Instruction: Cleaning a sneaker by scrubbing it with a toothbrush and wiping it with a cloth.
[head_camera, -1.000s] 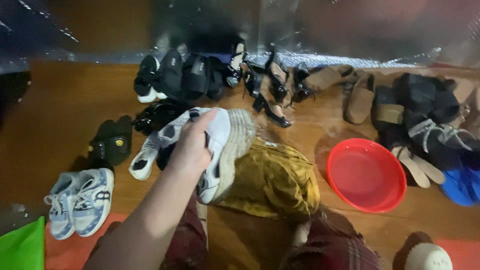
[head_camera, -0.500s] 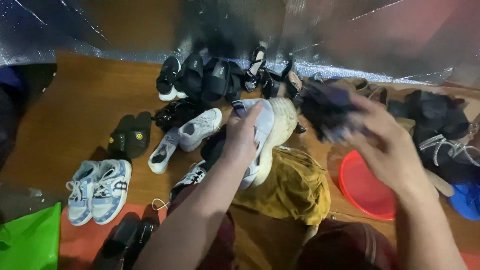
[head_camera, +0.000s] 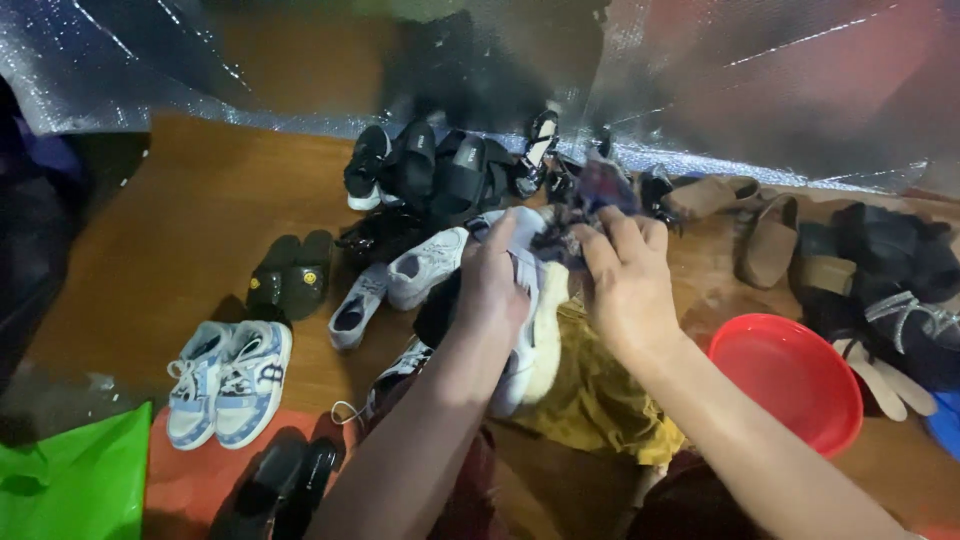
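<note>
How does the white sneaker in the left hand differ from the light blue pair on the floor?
The white sneaker is a single shoe, gripped by the left hand and tipped on its side; the light blue pair lies flat, side by side, untouched. The held one looks plain white; the pair is blue and white. Both are lace-up sneakers.

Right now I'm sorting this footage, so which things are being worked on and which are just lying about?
In hand:
left hand holding a white shoe
right hand pressing a dark cloth to it
yellow cloth beneath

Lying about:
red basin
blue-and-white sneakers
dark slippers
black sandals
green bag
</note>
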